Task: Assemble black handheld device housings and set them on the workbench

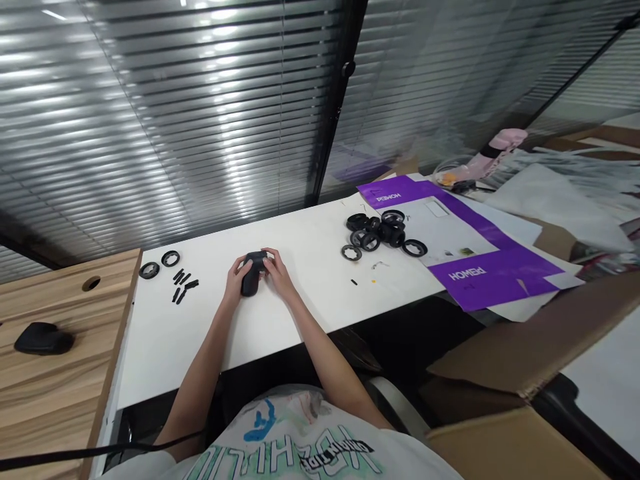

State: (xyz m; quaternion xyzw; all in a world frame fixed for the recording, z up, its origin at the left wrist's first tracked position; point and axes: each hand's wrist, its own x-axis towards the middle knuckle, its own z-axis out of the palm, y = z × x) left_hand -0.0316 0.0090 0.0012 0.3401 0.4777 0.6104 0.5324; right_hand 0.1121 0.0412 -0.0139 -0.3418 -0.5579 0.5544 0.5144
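Clearly, both hands are closed on one black object (251, 283), the left hand (237, 275) at its left side and the right hand (275, 268) at its upper right, with the fingers of each bent around its far end. The object (its finer details are too small to make out) is over the white table (300, 303), left of the middle, its rounded lower part pointing near; whether it touches the tabletop, I cannot tell.

Just left of the hands, short black strips (181, 295) lie loosely scattered on the table, and a little farther left and far from them are two black rings (171, 259), side by side. Well to the right of the hands sits a heap of black rings (370, 241), some overlapping. On its near side are a small black piece (354, 282) and an orange bit (373, 281).

Farther right, a purple and white sheet (500, 291) covers the table's right part, with a pink item (507, 140) beyond its far side. An open cardboard box (540, 440) stands at the near right. At the far left, a wooden table (55, 393) adjoins the white one and carries a dark case-like item (44, 339). Slatted blinds (200, 133) rise along the far side.
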